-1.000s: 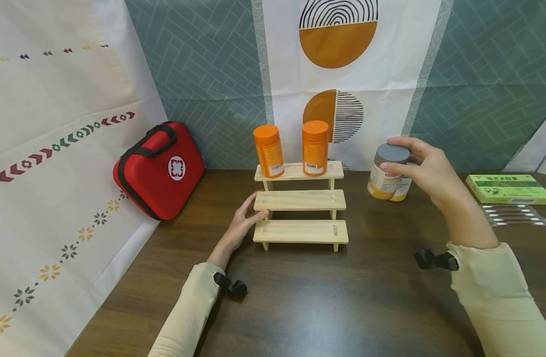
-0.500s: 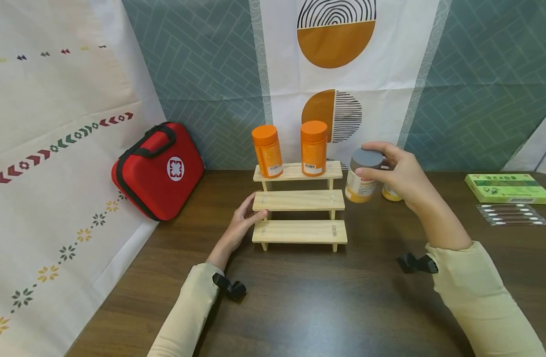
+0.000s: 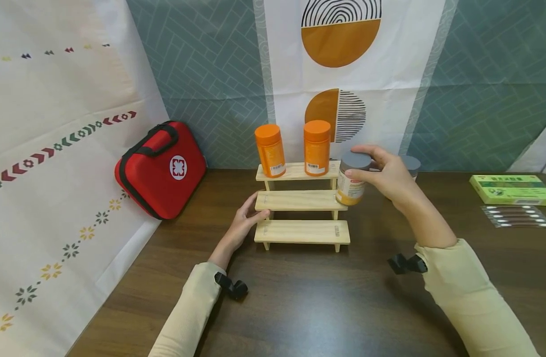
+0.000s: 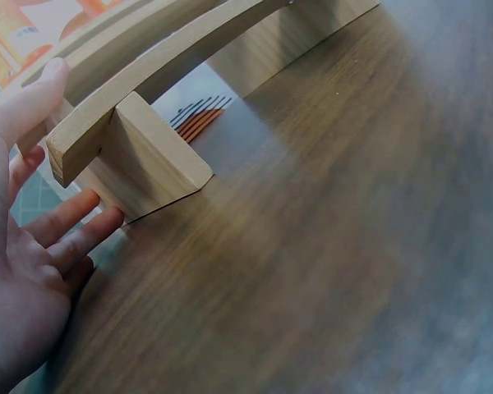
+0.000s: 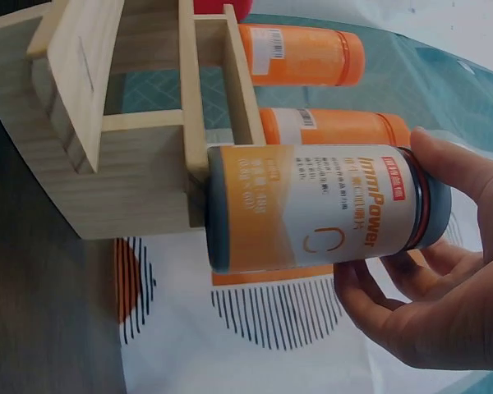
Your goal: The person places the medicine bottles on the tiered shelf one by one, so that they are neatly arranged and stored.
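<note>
A three-tier wooden rack (image 3: 302,231) stands in the middle of the table. My left hand (image 3: 244,224) holds its left end at the middle tier, thumb above the board; in the left wrist view the lower fingers (image 4: 86,234) lie beside a wooden leg (image 4: 152,156). Between thumb and fingers, my right hand (image 3: 391,178) grips a grey-lidded supplement bottle (image 3: 351,187) near its lid. The bottle's base is at the right end of the middle tier; whether it touches is unclear. Two orange bottles (image 3: 270,153) stand on the top tier, the left one slightly tilted.
Behind my right hand is a second grey-lidded bottle (image 3: 411,164), mostly hidden. A red first-aid case (image 3: 163,173) leans at the back left. On the right lie a green box (image 3: 516,189) and a pack of cotton swabs (image 3: 518,216).
My right hand has carried the grey-lidded supplement bottle leftward, from in front of the second bottle to the rack's right end. The left hand has stayed in place on the rack.
</note>
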The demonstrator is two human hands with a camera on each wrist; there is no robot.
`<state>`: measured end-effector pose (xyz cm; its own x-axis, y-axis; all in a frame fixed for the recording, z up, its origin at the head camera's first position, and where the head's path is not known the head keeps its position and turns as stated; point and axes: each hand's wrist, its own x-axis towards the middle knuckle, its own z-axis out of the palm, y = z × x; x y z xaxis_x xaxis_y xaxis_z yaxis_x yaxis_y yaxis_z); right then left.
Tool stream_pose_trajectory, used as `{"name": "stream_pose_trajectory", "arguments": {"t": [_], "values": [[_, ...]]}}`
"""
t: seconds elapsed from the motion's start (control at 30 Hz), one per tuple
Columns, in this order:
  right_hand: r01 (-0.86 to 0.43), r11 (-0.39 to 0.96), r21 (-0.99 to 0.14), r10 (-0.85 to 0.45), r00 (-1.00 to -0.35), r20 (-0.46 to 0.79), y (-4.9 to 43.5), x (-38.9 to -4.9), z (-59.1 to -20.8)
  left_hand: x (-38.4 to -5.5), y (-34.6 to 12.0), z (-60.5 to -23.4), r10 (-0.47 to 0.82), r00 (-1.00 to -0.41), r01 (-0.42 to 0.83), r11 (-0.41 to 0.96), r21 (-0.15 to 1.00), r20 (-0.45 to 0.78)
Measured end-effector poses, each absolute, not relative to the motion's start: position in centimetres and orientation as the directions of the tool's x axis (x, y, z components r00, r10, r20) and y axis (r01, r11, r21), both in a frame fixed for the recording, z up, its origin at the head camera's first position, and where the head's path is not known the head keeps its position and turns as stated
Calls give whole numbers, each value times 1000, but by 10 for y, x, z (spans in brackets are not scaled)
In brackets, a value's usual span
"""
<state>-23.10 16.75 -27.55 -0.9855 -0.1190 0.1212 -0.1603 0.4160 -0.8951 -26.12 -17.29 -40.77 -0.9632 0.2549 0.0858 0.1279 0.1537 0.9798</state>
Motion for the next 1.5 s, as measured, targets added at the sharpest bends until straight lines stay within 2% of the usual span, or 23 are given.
{"name": "stream_pose_trajectory", "arguments": {"t": [0.67, 1.07, 1.33, 1.5], "values": [[-228, 371, -900, -200, -966, 162, 136, -233, -265, -263, -173, -408, 244, -966, 122, 146, 982, 84], [-252, 310, -917, -285, -945, 164, 82, -240, -267, -261, -179, -407, 241, -967, 124, 154, 980, 84], [-249, 182, -951, -291, -938, 190, 56, -237, -280, -259, -176, -409, 240, -965, 143, 144, 979, 106], [-261, 146, -954, -271, -938, 215, 46, -235, -285, -261, -176, -407, 253, -960, 159, 136, 978, 120]]}}
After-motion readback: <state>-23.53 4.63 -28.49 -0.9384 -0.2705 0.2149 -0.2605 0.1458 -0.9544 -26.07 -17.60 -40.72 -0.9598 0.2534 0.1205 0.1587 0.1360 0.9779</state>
